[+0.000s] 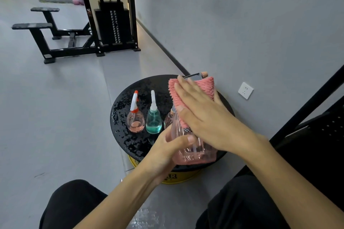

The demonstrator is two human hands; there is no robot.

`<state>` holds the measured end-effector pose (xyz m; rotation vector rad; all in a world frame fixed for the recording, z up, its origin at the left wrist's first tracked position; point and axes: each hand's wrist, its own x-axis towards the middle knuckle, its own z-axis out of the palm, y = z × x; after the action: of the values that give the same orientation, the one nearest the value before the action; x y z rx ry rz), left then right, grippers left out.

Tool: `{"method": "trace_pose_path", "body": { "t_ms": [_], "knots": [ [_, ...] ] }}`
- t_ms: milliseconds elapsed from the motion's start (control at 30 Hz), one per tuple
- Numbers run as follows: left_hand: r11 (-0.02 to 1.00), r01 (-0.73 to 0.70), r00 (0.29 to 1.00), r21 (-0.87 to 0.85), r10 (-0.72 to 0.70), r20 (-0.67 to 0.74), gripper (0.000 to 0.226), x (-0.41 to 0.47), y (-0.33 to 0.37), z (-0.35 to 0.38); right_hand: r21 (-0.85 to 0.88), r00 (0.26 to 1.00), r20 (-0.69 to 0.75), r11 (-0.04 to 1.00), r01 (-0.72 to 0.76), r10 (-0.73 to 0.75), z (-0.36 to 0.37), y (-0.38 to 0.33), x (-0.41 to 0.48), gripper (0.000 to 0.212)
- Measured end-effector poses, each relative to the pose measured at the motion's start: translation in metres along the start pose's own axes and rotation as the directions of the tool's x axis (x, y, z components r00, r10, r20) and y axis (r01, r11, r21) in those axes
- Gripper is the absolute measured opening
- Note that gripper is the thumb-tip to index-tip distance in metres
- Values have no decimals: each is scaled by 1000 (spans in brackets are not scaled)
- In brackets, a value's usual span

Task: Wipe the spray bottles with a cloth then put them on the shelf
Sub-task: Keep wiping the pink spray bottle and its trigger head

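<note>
My left hand (165, 151) grips the base of a clear pink spray bottle (193, 151), tilted away from me over a round black stool (122, 109). My right hand (202, 115) lies flat with straight fingers on a pink cloth (204, 85), pressing it against the bottle's upper body. The bottle's black nozzle with a tan tip (200, 74) pokes out beyond the cloth. On the stool stand a small pink bottle with an orange-and-white sprayer (135, 119) and a teal bottle with a white sprayer (153, 120). Another pinkish bottle (169, 121) is mostly hidden behind the held one.
The stool top looks wet and sits on a yellow base (178, 177). A grey wall with a white socket (245, 90) runs along the right. A dark metal frame (305, 102) stands at right. A black weight machine (111, 22) stands further back on the grey floor.
</note>
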<state>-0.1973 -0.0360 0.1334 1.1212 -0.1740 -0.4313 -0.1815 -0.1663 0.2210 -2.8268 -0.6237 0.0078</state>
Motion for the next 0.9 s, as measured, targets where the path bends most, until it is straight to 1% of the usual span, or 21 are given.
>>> {"method": "trace_pose_path", "body": {
  "t_ms": [200, 267, 367, 433, 533, 667, 733, 900],
  "knots": [
    [999, 22, 999, 31, -22, 23, 64, -2, -7, 7, -24, 988, -85, 991, -128, 125, -7, 17, 22, 56],
    [1000, 14, 1000, 21, -15, 11, 63, -2, -8, 4, -42, 991, -76, 992, -118, 114, -5, 16, 23, 57],
    [999, 4, 1000, 32, -4, -5, 63, -1, -6, 0, -37, 999, -13, 999, -34, 33, 1, 4, 12, 56],
    [999, -4, 1000, 43, 5, -22, 61, -2, -5, -2, -26, 1000, -1, 1000, 3, -3, 6, -2, 5, 55],
    [998, -5, 1000, 56, 6, -12, 65, -4, -7, 0, -39, 999, -24, 998, -41, 40, 1, 2, 8, 55],
    [999, -11, 1000, 52, 10, 14, 72, -4, -7, 5, -31, 982, -118, 988, -155, 150, -12, 17, 26, 57],
    [999, -11, 1000, 43, 10, 20, 72, -4, -7, 3, -47, 982, -119, 987, -154, 148, -10, 16, 28, 58],
    [999, -28, 1000, 37, 28, 11, 72, -4, -6, -1, -25, 995, -60, 996, -82, 80, 2, -2, 6, 60]
  ]
}}
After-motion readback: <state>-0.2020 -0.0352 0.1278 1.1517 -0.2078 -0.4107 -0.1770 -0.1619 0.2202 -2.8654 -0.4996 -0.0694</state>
